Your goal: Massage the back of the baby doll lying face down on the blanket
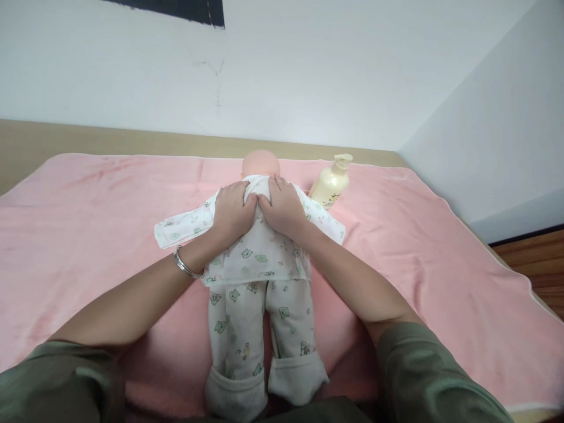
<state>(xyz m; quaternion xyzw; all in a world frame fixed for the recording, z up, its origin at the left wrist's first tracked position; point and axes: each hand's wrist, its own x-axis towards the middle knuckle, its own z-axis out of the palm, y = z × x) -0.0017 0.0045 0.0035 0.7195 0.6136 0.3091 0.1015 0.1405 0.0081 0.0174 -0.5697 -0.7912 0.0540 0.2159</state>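
A baby doll [259, 252] in a white printed top and trousers lies with its bald head away from me and its legs toward me. It appears to be face down, as no face shows. My left hand [233, 208] rests on the left side of its upper back, fingers extended over the cloth. On the right side of the upper back lies my right hand [284, 205], palm down, also with extended fingers. The two thumbs almost meet in the middle. Both doll sleeves spread out sideways, and the trouser cuffs are folded.
A pale yellow pump bottle [330, 182] stands beside the doll's right-hand sleeve. Under everything spreads a pink blanket [110, 217] on a wooden surface [26, 141]. A white wall [308, 76] rises behind, with another wall at the right.
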